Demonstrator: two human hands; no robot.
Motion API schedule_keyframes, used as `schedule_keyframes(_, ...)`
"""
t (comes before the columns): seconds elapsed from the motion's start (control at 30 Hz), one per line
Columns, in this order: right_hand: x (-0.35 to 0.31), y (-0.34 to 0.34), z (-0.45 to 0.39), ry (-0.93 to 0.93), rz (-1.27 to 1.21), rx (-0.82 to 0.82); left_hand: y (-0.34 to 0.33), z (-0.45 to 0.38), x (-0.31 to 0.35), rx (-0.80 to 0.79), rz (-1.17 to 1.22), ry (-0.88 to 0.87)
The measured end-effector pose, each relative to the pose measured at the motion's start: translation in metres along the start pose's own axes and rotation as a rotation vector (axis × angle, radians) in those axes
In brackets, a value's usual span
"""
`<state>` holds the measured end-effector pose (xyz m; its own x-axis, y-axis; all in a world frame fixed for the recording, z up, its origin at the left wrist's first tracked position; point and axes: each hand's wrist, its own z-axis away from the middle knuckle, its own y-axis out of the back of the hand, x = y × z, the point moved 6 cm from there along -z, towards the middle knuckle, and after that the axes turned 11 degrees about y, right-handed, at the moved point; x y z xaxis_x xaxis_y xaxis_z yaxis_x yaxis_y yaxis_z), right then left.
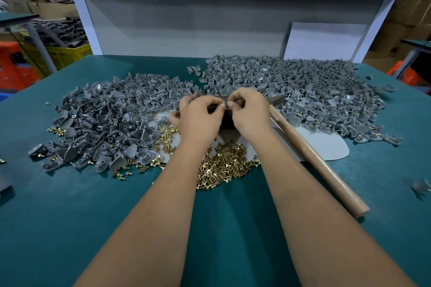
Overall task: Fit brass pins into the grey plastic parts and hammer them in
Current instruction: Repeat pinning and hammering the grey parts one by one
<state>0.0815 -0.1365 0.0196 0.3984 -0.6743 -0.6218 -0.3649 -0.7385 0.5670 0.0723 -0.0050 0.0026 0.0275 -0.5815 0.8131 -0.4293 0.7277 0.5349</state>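
Both hands meet over the middle of the bench, fingertips almost touching. The left hand (pixel 198 115) has its fingers curled inward and pinches something small and grey at its tips, too hidden to name for sure; the right hand (pixel 249 112) is curled the same way, thumb and forefinger pressed together on a tiny item that cannot be made out. Directly under the hands sits a dark block (pixel 225 121), mostly covered by them. Just beside the right hand lies a hammer (pixel 312 154), its dark head near the knuckles and its pale wooden handle running toward the near right edge. Below the wrists a heap of brass pins (pixel 224 165) spreads over a light grey mat (pixel 326 147) and onto the green bench (pixel 70 205), with loose pins scattered to the left. To the left lies a broad pile of grey plastic parts (pixel 109 116); to the right and further back a larger pile of grey parts (pixel 303 91), some showing brass. A white board (pixel 324 39) leans against the back panel behind the right pile, and a yellow crate (pixel 67 53) stands off the bench at far left.
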Motion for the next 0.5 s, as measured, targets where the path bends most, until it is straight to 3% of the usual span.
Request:
schedule_keyframes(0.4, -0.0035, -0.0034, 0.0007, 0.029, 0.057, 0.016, -0.0006, 0.0006, -0.0015, -0.048, 0.030, 0.013)
schedule_keyframes(0.5, 0.0009, -0.0012, 0.0037, 0.024, -0.055, 0.008, -0.0017, -0.0005, -0.0026, -0.088, 0.054, 0.031)
